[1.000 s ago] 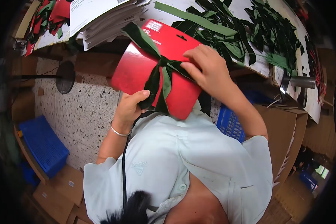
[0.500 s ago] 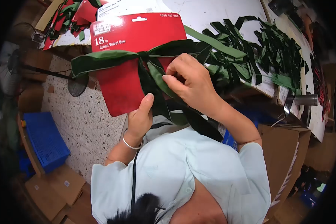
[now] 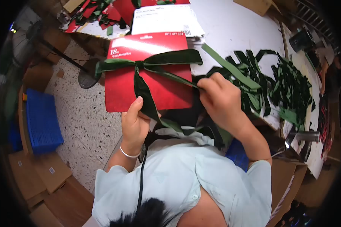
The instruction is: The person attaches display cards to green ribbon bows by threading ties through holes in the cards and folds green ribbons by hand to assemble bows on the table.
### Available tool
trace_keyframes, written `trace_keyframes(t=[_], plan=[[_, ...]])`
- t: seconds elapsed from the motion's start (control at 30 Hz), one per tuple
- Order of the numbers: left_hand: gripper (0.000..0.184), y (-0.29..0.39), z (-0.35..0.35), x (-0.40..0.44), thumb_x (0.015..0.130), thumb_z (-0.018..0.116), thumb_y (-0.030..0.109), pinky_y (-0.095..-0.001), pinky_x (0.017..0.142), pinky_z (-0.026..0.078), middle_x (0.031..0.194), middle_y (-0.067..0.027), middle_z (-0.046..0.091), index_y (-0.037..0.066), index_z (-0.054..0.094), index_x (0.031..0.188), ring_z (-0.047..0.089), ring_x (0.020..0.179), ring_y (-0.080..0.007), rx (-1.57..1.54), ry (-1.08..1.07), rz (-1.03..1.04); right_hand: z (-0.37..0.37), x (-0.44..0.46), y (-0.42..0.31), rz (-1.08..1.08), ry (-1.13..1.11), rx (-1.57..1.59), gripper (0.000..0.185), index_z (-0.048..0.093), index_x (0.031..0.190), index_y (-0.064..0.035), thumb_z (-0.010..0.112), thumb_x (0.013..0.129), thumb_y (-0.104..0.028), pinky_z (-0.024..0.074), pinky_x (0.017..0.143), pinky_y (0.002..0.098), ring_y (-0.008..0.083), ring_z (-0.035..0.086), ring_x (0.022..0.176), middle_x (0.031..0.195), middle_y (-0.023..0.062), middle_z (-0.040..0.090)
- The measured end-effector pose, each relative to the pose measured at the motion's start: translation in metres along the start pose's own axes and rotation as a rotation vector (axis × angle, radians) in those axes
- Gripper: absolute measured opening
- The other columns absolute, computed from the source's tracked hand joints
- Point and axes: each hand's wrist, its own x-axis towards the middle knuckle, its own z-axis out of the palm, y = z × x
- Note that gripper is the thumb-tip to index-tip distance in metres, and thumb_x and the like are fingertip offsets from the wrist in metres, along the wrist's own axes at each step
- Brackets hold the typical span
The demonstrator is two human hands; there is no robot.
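A red card (image 3: 163, 90) printed "18 in Green Velvet Bow" faces up in front of the chest, with a dark green velvet bow (image 3: 172, 57) tied across it. My left hand (image 3: 135, 123) pinches the card's lower edge, its thumb on the front over one hanging bow tail; its other fingers are behind the card. My right hand (image 3: 220, 99), closed, grips the other tail just right of the card and holds it stretched out from the knot. The two bow loops spread left and right.
Behind the card lies a stack of white printed cards (image 3: 166, 20) on the white table (image 3: 231, 26). Piles of green ribbon bows (image 3: 291, 85) cover its right side. A blue crate (image 3: 44, 121), a fan base (image 3: 89, 73) and cardboard boxes (image 3: 49, 170) are at left.
The card has turned flatter and upright, with its print in view. My right hand has moved from the card to the right, drawing a bow tail outward. My left hand stays at the lower edge.
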Motion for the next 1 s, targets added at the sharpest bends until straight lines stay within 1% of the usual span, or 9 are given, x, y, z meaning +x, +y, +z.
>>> trace_keyframes(t=[0.03, 0.1, 0.17, 0.33, 0.53, 0.67, 0.83, 0.93, 1.0], plan=[[0.024, 0.005, 0.001, 0.001, 0.095, 0.047, 0.013, -0.0388, 0.065, 0.059, 0.094, -0.0121, 0.067, -0.004, 0.060, 0.106, 0.067, 0.079, -0.0210, 0.001, 0.037, 0.023, -0.003, 0.003, -0.003, -0.232, 0.106, -0.239, 0.023, 0.065, 0.092, -0.0044, 0.064, 0.069, 0.002, 0.0394, 0.050, 0.0308, 0.0204, 0.050, 0.056, 0.068, 0.0060, 0.051], [0.023, 0.012, -0.002, 0.005, 0.095, 0.048, 0.014, -0.0391, 0.063, 0.059, 0.094, -0.0104, 0.067, -0.002, 0.061, 0.106, 0.067, 0.078, -0.0197, -0.023, 0.126, 0.087, 0.018, 0.002, -0.017, -0.475, 0.197, -0.266, 0.020, 0.065, 0.089, -0.0059, 0.064, 0.068, -0.007, 0.0368, 0.048, 0.0295, 0.0165, 0.049, 0.055, 0.068, 0.0022, 0.049], [0.024, 0.025, -0.015, 0.010, 0.094, 0.048, 0.015, -0.0395, 0.066, 0.058, 0.096, -0.0099, 0.067, -0.001, 0.060, 0.109, 0.068, 0.079, -0.0204, -0.031, 0.179, 0.130, 0.041, 0.000, -0.027, -0.584, 0.005, -0.204, 0.022, 0.062, 0.090, -0.0034, 0.062, 0.069, -0.011, 0.0388, 0.052, 0.0281, 0.0145, 0.051, 0.061, 0.074, 0.0028, 0.049], [0.024, 0.064, -0.083, 0.037, 0.092, 0.052, 0.016, -0.0346, 0.062, 0.055, 0.092, -0.0078, 0.068, 0.002, 0.062, 0.108, 0.066, 0.074, -0.0179, -0.019, 0.313, 0.338, 0.094, -0.016, 0.002, -0.424, -0.270, 0.027, 0.013, 0.052, 0.081, -0.0060, 0.056, 0.071, -0.012, 0.0447, 0.058, 0.0337, 0.0225, 0.056, 0.066, 0.074, 0.0064, 0.051], [0.019, 0.094, -0.172, 0.096, 0.091, 0.054, 0.013, -0.0334, 0.062, 0.053, 0.093, -0.0026, 0.069, 0.005, 0.063, 0.105, 0.065, 0.077, -0.0153, -0.016, 0.313, 0.410, 0.066, 0.021, 0.057, 0.006, -0.003, 0.161, 0.014, 0.060, 0.093, -0.0036, 0.066, 0.079, -0.005, 0.0502, 0.061, 0.0385, 0.0317, 0.062, 0.070, 0.079, 0.0130, 0.062], [0.023, 0.097, -0.172, 0.131, 0.092, 0.053, 0.012, -0.0307, 0.067, 0.052, 0.099, -0.0062, 0.069, 0.001, 0.062, 0.110, 0.065, 0.082, -0.0167, -0.023, 0.276, 0.368, 0.048, 0.087, 0.103, 0.147, 0.062, 0.032, 0.014, 0.062, 0.095, -0.0030, 0.066, 0.082, -0.007, 0.0493, 0.058, 0.0335, 0.0261, 0.062, 0.065, 0.079, 0.0124, 0.062], [0.026, 0.090, -0.180, 0.160, 0.090, 0.052, 0.007, -0.0339, 0.086, 0.053, 0.106, -0.0129, 0.066, -0.006, 0.060, 0.111, 0.065, 0.095, -0.0227, -0.041, 0.283, 0.364, 0.086, 0.179, 0.184, -0.004, 0.113, -0.135, 0.029, 0.058, 0.109, -0.0042, 0.067, 0.083, -0.015, 0.0519, 0.069, 0.0338, 0.0246, 0.064, 0.077, 0.100, 0.0121, 0.062], [0.026, 0.090, -0.191, 0.167, 0.089, 0.053, 0.007, -0.0337, 0.085, 0.053, 0.106, -0.0127, 0.066, -0.006, 0.060, 0.111, 0.065, 0.094, -0.0226, -0.019, 0.305, 0.349, 0.119, 0.233, 0.214, -0.094, 0.173, -0.148, 0.036, 0.056, 0.116, -0.0049, 0.066, 0.084, -0.019, 0.0496, 0.082, 0.0382, 0.0292, 0.061, 0.096, 0.112, 0.0121, 0.059], [0.024, 0.095, -0.202, 0.167, 0.091, 0.054, 0.007, -0.0330, 0.085, 0.054, 0.107, -0.0135, 0.066, -0.006, 0.060, 0.110, 0.065, 0.094, -0.0222, 0.004, 0.320, 0.357, 0.143, 0.264, 0.236, -0.056, 0.168, -0.068, 0.033, 0.059, 0.112, -0.0070, 0.064, 0.083, -0.022, 0.0460, 0.087, 0.0397, 0.0319, 0.057, 0.101, 0.109, 0.0144, 0.061]])
